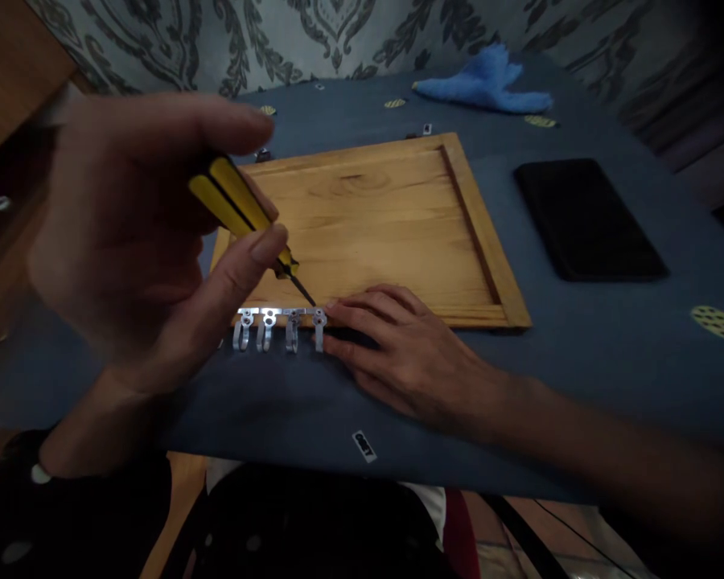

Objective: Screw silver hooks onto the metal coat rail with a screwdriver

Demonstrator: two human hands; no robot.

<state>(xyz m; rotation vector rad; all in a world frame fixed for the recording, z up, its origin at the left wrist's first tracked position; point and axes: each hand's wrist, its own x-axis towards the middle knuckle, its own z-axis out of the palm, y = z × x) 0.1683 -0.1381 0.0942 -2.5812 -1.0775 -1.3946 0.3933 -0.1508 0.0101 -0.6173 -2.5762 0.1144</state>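
My left hand (138, 241) is raised close to the camera, fingers wrapped round a yellow-and-black screwdriver (241, 211). Its thin dark tip points down at the near edge of a wooden panel (374, 225). A metal rack with several hooks (279, 326) sits along that near edge, hooks hanging toward me. My right hand (398, 346) lies flat on the blue cloth, its fingertips against the right end of the hook rack and the panel's edge.
A black phone (588, 219) lies to the right of the panel. A blue plush toy (488, 84) rests at the far edge of the blue table cover (609, 346). Small dark bits lie near the panel's far edge. A patterned wall stands behind.
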